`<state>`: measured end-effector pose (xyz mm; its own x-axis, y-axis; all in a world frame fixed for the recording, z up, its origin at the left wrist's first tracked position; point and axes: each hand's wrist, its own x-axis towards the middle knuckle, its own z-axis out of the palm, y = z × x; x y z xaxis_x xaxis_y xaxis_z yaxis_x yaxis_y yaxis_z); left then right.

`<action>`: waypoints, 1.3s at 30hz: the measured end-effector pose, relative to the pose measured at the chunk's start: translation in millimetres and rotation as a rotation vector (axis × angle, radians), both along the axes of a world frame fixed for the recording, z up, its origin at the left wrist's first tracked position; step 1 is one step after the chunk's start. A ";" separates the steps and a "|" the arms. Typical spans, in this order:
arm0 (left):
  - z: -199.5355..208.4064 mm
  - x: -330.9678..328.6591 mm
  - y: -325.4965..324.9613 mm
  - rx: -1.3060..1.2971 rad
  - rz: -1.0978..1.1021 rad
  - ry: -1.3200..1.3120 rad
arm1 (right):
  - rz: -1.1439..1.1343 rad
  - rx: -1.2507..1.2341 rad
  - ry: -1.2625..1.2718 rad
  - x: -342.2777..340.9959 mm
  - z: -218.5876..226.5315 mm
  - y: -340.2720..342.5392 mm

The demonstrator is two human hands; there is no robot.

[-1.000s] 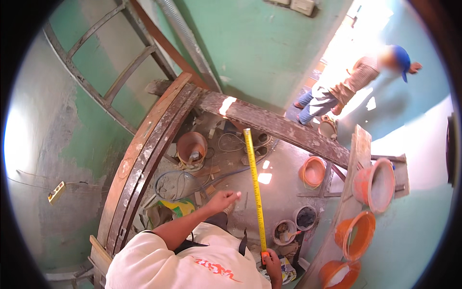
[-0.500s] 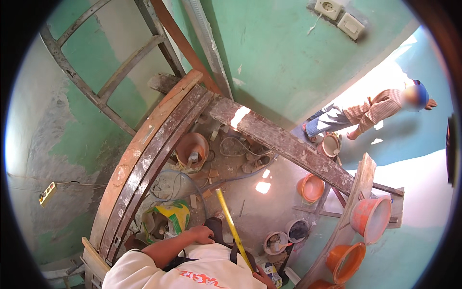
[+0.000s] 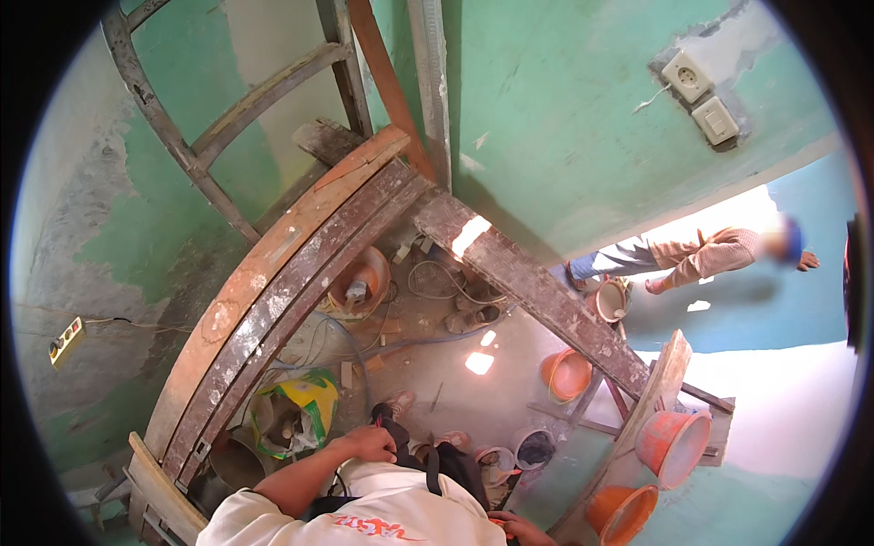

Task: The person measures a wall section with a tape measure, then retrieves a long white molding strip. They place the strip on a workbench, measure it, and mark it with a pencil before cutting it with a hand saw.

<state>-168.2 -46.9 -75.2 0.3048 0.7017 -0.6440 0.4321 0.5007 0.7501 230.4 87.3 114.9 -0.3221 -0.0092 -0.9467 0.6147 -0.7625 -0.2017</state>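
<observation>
At the far left, a yellow power strip (image 3: pixel 66 343) sits against the patchy wall, and a ladder (image 3: pixel 167 136) leans above long, stained boards (image 3: pixel 273 273). Below the boards stands a yellow and green sack (image 3: pixel 319 397), with an orange bucket (image 3: pixel 374 267) behind it. The left hand (image 3: pixel 371 443) rests in front of the waist, fingers curled in; I cannot tell whether they hold anything. At the lower edge, a small orange thing (image 3: pixel 496 521) shows by the fingers of the right hand (image 3: pixel 525 530), partly cut off, so its grip I cannot tell. Beyond it stand a pail (image 3: pixel 519 455) and, at far right, a person in a blue cap (image 3: pixel 706 259).
</observation>
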 end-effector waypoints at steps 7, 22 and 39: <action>-13.9 2.2 22.2 0.065 0.012 0.022 | 0.044 0.320 0.084 -93.2 110.2 68.8; 81.5 -174.1 35.0 0.457 0.907 0.453 | 0.400 1.291 0.471 -253.6 299.2 259.4; 161.6 -560.6 128.7 0.193 0.763 1.561 | 1.076 0.956 0.536 -523.7 198.7 480.4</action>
